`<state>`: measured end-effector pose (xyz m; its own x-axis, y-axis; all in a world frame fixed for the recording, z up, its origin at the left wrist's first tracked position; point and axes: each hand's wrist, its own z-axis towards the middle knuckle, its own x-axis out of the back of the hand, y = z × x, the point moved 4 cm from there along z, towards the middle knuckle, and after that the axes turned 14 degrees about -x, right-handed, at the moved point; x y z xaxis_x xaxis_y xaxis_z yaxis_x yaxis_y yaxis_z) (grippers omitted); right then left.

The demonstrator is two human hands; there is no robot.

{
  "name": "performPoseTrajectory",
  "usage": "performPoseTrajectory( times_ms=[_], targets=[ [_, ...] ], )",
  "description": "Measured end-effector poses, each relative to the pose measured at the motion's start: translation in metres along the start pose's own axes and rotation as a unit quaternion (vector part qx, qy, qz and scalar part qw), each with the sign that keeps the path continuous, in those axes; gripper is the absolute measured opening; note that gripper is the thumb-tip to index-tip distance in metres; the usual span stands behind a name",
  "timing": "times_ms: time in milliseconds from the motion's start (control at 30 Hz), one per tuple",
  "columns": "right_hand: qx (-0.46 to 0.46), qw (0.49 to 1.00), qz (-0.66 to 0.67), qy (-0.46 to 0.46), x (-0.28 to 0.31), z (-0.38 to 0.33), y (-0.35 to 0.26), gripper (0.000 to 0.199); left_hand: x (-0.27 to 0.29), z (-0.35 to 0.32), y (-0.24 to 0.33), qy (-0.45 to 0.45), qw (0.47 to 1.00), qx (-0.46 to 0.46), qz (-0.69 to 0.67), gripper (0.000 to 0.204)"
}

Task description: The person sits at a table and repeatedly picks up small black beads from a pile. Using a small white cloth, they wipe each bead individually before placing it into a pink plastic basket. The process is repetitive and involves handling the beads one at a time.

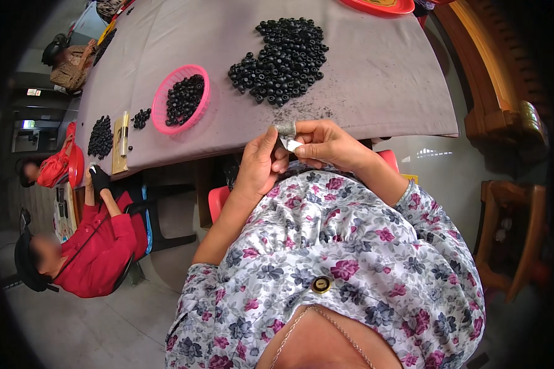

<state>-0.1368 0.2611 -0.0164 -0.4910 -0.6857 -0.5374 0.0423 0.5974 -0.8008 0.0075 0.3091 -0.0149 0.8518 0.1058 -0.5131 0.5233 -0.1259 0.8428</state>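
At the table's near edge, my left hand (260,161) and my right hand (331,146) meet, both with fingers closed in a pinch. A grey, fuzzy wrap (284,128) sits at the tip of my right index finger, next to my left thumb. By my right thumb tip shows a small white piece (294,146); whether it is wrapped on the thumb or held, I cannot tell. A thin dark bit shows between the hands, too small to name. Just beyond them lies a large pile of black, round, bead-like pieces with holes (283,61), with dark crumbs (305,113) scattered before it.
A pink plastic basket (159,111) of black pieces stands left on the grey-covered table (228,27). Smaller piles (100,136) lie farther left. A person in red (98,246) sits at the left, wearing a black glove. Wooden furniture (495,80) stands right; a red tray (385,7) is at the far edge.
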Motion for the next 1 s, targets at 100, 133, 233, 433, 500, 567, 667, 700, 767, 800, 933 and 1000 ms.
performPoseTrajectory(
  times_ms=[100,133,233,433,500,567,667,700,767,800,933,1000],
  targets=[
    [-0.009,1.000,0.010,0.001,0.0026,0.0004,0.0016,0.008,-0.0015,0.0001,-0.0002,-0.009,1.000,0.004,-0.006,0.041],
    [-0.012,1.000,0.013,0.002,0.0036,0.0003,0.0026,0.008,-0.0019,0.0001,-0.0005,-0.016,1.000,0.004,-0.012,0.041],
    [-0.009,0.999,0.038,-0.007,0.0025,0.0007,0.0022,0.009,-0.0011,0.0004,-0.0024,-0.028,0.999,0.002,-0.027,0.039],
    [-0.050,0.996,0.068,0.009,0.0051,0.0006,0.0021,0.010,0.0009,0.0000,-0.0094,-0.022,0.998,0.010,-0.052,0.037],
    [-0.043,0.997,0.068,0.004,0.0069,0.0023,0.0032,0.008,0.0021,0.0010,-0.0096,-0.021,0.998,0.014,-0.055,0.036],
    [-0.033,0.998,0.059,-0.003,0.0059,0.0027,0.0042,0.009,0.0029,0.0031,-0.0088,-0.010,0.998,0.006,-0.059,0.036],
    [-0.019,0.999,0.040,-0.010,0.0042,0.0016,0.0045,0.010,0.0039,0.0032,-0.0067,-0.002,0.999,-0.010,-0.037,0.037],
    [-0.021,0.999,0.041,-0.009,0.0043,0.0021,0.0046,0.011,0.0041,0.0031,-0.0060,-0.001,1.000,-0.015,-0.024,0.037],
    [-0.023,0.999,0.046,-0.011,0.0045,0.0022,0.0053,0.010,0.0034,0.0029,-0.0063,-0.001,1.000,-0.015,-0.024,0.037],
    [-0.025,0.998,0.049,-0.014,0.0050,0.0018,0.0055,0.010,0.0029,0.0028,-0.0063,-0.002,1.000,-0.014,-0.025,0.037],
    [-0.025,0.998,0.061,-0.016,0.0056,0.0018,0.0058,0.009,0.0011,0.0012,-0.0045,-0.005,1.000,-0.010,-0.022,0.037],
    [-0.026,0.998,0.060,-0.017,0.0046,0.0016,0.0055,0.008,0.0012,0.0003,-0.0044,-0.009,1.000,-0.005,-0.028,0.037]
  ],
)
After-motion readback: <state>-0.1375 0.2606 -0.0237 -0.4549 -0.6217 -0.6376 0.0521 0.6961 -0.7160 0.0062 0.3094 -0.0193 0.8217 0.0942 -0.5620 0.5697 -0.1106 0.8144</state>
